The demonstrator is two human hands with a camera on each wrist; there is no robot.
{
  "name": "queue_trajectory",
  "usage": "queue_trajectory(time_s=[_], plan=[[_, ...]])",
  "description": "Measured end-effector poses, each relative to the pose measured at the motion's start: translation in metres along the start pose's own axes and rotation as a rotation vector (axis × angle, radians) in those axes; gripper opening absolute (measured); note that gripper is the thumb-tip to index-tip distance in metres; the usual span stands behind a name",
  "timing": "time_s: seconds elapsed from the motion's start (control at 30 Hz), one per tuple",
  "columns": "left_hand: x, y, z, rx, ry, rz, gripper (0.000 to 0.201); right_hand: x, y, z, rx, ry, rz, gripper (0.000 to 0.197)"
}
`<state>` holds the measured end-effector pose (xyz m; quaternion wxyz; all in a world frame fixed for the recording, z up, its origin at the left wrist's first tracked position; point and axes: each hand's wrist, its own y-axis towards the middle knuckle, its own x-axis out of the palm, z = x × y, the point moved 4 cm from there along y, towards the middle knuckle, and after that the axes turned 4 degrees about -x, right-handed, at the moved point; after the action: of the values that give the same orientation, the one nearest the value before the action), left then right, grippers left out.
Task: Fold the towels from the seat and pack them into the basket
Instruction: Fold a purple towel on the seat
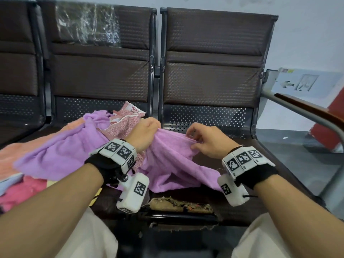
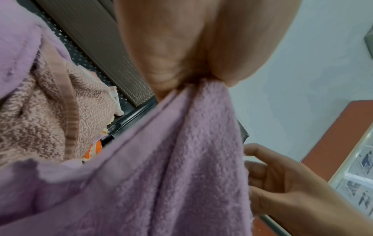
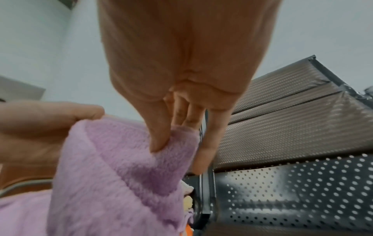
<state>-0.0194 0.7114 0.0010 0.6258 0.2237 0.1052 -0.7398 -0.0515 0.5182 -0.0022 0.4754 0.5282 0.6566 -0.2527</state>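
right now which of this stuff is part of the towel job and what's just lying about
Job: purple towel, gripped by the left hand and pinched by the right hand; speckled pink towel; orange towel; seat.

Lying about: plastic wrap; wall sign.

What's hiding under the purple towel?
Under the purple towel you can see a speckled pink towel, an orange towel and the seat. Whatever else lies beneath is covered.

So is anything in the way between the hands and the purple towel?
No. The left hand grips the purple towel's top edge, and the right hand pinches the same edge in its fingers. The basket is in no view.
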Motion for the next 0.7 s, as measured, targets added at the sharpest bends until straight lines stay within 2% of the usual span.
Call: queue_trajectory(time_s=[0.07, 0.2, 0.3, 0.43, 0.57, 0.63, 0.7], plan=[[-0.003, -0.002, 0.0, -0.033, -0.037, 0.048, 0.034, -0.003, -0.003, -0.011, -0.011, 0.078, 0.057, 0.049], [-0.004, -0.007, 0.008, -0.04, -0.076, 0.097, 0.036, -0.008, -0.007, -0.033, -0.08, -0.2, 0.142, 0.017], [-0.005, -0.012, 0.012, 0.029, -0.105, 0.065, 0.03, -0.013, -0.011, -0.037, -0.083, -0.246, 0.201, 0.013], [-0.008, -0.027, 0.02, 0.147, 0.14, -0.054, 0.034, -0.024, -0.019, -0.03, 0.028, -0.04, 0.206, 0.01], [-0.012, -0.037, 0.043, 0.229, 0.325, -0.23, 0.048, -0.059, -0.022, -0.035, 0.056, -0.021, 0.299, 0.009], [-0.021, -0.038, 0.064, 0.299, 0.386, -0.221, 0.05, -0.084, -0.021, -0.041, 0.076, 0.026, 0.375, 0.005], [-0.034, -0.037, 0.087, 0.396, 0.434, -0.168, 0.04, -0.108, -0.019, -0.048, 0.075, 0.106, 0.459, 0.005]])
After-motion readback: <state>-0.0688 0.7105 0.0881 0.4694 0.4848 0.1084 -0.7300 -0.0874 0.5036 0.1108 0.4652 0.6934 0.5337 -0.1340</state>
